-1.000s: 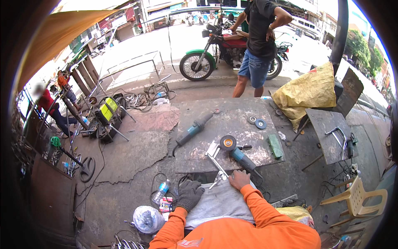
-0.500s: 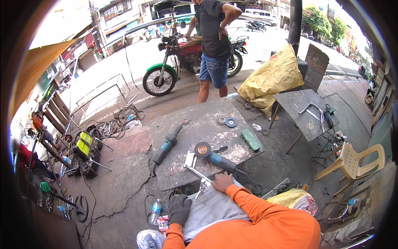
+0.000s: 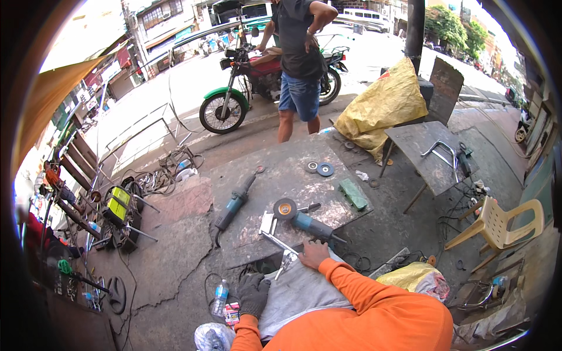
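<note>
My left hand (image 3: 254, 295), in a dark grey knitted glove, lies over the grey cloth (image 3: 295, 292) across my lap, its fingers stretched out and holding nothing I can see. My bare right hand (image 3: 315, 255) is at the near edge of the low metal-topped table (image 3: 257, 245). Its fingers close on the end of a shiny metal bracket (image 3: 281, 243) that reaches over that edge; the exact grip is partly hidden. Just beyond it lies a teal angle grinder (image 3: 310, 224) with an orange-centred disc (image 3: 285, 209). A second angle grinder (image 3: 235, 205) rests farther left on the table.
Two loose discs (image 3: 325, 169) and a green block (image 3: 352, 195) lie on the tabletop. A water bottle (image 3: 220, 295) stands beside my left hand. At right are a side table (image 3: 418, 152) and a beige plastic chair (image 3: 497, 225). Ahead, a person (image 3: 301, 58) stands by a motorcycle (image 3: 225, 111).
The view has shifted very slightly. Both my hands, the metal bracket and the grinders keep their places.
</note>
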A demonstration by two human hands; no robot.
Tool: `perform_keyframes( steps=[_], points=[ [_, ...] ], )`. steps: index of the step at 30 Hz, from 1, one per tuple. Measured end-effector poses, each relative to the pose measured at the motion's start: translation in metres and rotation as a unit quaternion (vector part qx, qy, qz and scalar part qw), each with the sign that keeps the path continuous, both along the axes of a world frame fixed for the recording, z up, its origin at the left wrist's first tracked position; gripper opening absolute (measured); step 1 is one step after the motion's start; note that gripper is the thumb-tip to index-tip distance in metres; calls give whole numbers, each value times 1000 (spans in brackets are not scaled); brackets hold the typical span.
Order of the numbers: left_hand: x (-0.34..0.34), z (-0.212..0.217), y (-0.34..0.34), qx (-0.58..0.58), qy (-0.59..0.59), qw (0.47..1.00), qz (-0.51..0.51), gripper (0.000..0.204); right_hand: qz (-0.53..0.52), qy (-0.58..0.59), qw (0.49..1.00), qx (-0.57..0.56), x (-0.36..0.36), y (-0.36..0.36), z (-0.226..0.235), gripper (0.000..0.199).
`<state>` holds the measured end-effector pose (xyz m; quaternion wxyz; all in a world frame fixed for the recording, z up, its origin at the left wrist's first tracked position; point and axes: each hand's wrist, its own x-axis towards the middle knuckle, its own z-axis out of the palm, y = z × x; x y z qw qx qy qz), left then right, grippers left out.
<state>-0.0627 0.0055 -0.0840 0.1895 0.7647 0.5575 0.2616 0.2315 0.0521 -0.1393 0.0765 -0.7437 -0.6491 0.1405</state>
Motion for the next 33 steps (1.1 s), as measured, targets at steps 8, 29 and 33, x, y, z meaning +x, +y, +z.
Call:
perform_keyframes(
  steps=[8,29,33],
  points=[
    [2,23,5,-131,-109,984,49,28,12,1,1000,-19,4,1,-1,52],
    [114,364,-59,-330,-603,324,-649,24,7,1,999,-33,9,1,-1,48],
    [119,358,-55,-333,-602,323,-650,23,10,4,1000,-30,5,6,0,48]
  ],
)
